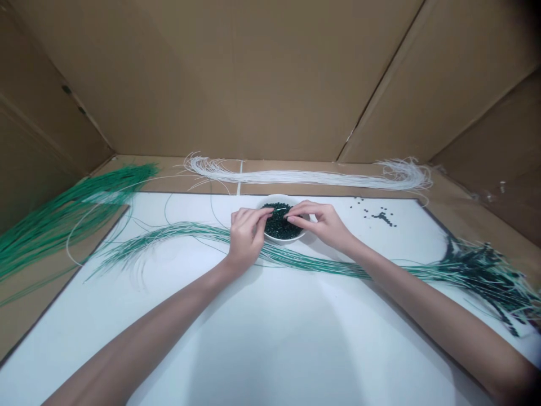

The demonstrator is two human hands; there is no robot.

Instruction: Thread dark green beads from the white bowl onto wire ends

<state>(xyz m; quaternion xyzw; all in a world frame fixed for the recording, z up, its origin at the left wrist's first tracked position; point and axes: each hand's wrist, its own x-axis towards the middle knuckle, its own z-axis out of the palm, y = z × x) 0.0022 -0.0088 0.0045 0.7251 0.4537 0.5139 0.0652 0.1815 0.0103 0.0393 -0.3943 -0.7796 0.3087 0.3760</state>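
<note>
Above a white board (169,321), the left hand (247,237) and right hand (321,225) meet at a white bowl (281,239) of dark green beads (278,224). Left fingers (262,214) curl together, pinching a short white wire end (281,209) over the bowl; right fingers (300,211) lie pressed together, tips just beside it. Green-and-white wires (190,229) cross the board, with bead-laden wires (477,268) at right and loose beads (382,217) beyond. Farther off lie a green wire bundle (71,203), a white wire bundle (296,177) and a cardboard wall (211,73).
</note>
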